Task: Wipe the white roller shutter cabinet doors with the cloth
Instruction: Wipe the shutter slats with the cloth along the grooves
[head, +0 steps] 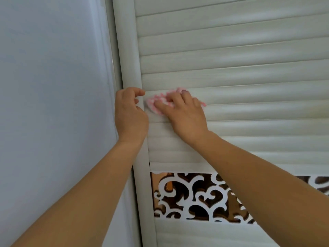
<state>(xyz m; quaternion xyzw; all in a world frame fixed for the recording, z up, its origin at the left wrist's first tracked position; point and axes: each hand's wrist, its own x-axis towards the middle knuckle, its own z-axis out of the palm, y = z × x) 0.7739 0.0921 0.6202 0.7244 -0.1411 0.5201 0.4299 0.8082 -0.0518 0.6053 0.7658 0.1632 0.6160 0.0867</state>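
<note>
Far left: plain pale wall [53, 104], running up beside the door frame [128, 56].

Left hand [130, 114] rests against the frame's rounded vertical post. Fingers loosely curled, thumb and forefinger bent toward each other at the post's edge; nothing held between them. The heel of the hand lies on the post, the forearm rising from lower left.

Just right of it, on the slatted shutter [231, 50]: pink-and-white cloth [158, 102], bunched, pressed flat onto the slats. Right hand [183, 114] lies on top of the cloth. Fingers spread and slightly bent, fingertips pressing the cloth against the slats. Cloth shows beyond the fingertips at upper left and as a small pink edge past the little-finger side; the rest is hidden under the palm. Cloth and left hand sit near each other, a narrow gap between.

Below the slats: band of white scrollwork panel [192, 195] over a brown reflective backing, partly crossed by the right forearm.
</note>
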